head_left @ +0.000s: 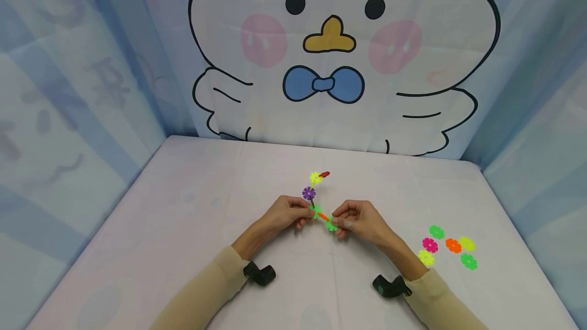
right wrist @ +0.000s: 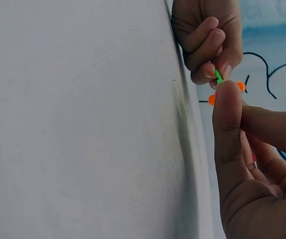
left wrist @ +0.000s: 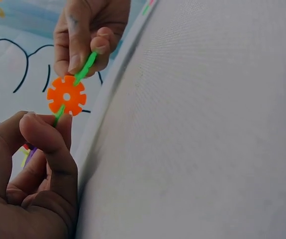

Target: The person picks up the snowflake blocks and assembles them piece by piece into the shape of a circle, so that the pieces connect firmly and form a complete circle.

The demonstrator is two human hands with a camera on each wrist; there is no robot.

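A chain of notched plastic flower discs hangs between the two hands above the table. My left hand [head_left: 289, 213] pinches a green disc [head_left: 316, 211] between thumb and fingers. From it the chain runs up to a purple disc [head_left: 309, 193], a yellow disc [head_left: 315, 177] and a red disc [head_left: 324, 174]. My right hand [head_left: 359, 220] pinches another green disc [head_left: 331, 224]. Between the hands is an orange disc [left wrist: 58, 92], with a green disc at each of two opposite edges in the left wrist view. Fingertips partly hide both green discs.
Several loose discs lie flat on the white table [head_left: 220, 192] to the right, among them a pink disc [head_left: 429, 245] and an orange disc [head_left: 453, 246]. Printed curtains [head_left: 82, 90] surround the back and sides. A dark wrist camera [head_left: 260, 274] sits at each cuff.
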